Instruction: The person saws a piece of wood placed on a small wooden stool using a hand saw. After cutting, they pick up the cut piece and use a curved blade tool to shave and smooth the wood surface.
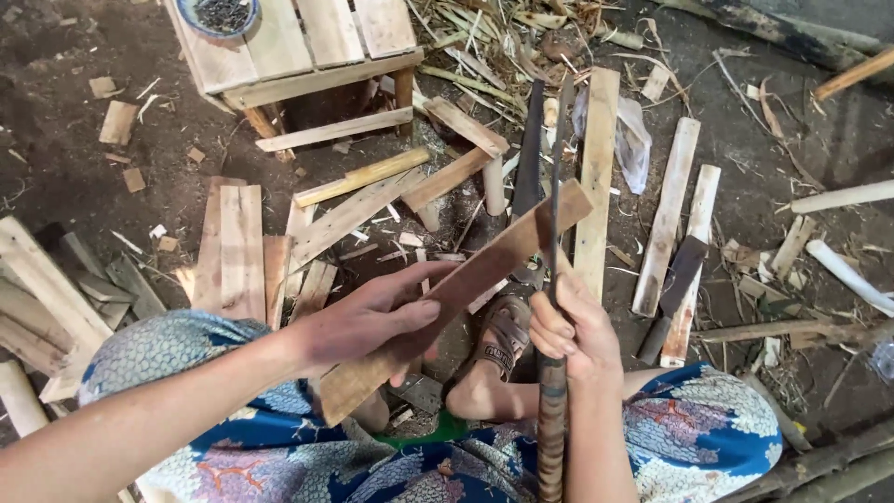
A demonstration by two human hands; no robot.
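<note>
The person is sitting low over a dirt floor strewn with offcuts, and the left hand (372, 321) is pressing flat on a long brown wooden slat (447, 298), fingers spread across its upper face and the thumb tucked under its lower edge, so the slat is pinned at a slant that is rising away from that grip towards the upper right. The right hand (563, 331) is closing in a full fist round the dark banded wooden handle (551, 419) of a long, narrow, dark metal blade (557, 177), which is standing nearly upright just above the fist. The blade is crossing the slat's far end, well beyond the left grip, and seems to be biting into the end grain, though the exact contact is hard to tell.

By my reading, the splitting step is under way: the blade is set at the slat's end and the cut is just starting. The next move is calling for a firm downward drive along the grain, with the left fingers staying clear of the blade's line.

Below the two grips a foot in a brown sandal (503, 331) is resting. Beyond the slat's tip, pale cut wooden strips (666, 214) are lying, and a small pale slatted wooden stool (307, 47) is standing further off to the upper left.
</note>
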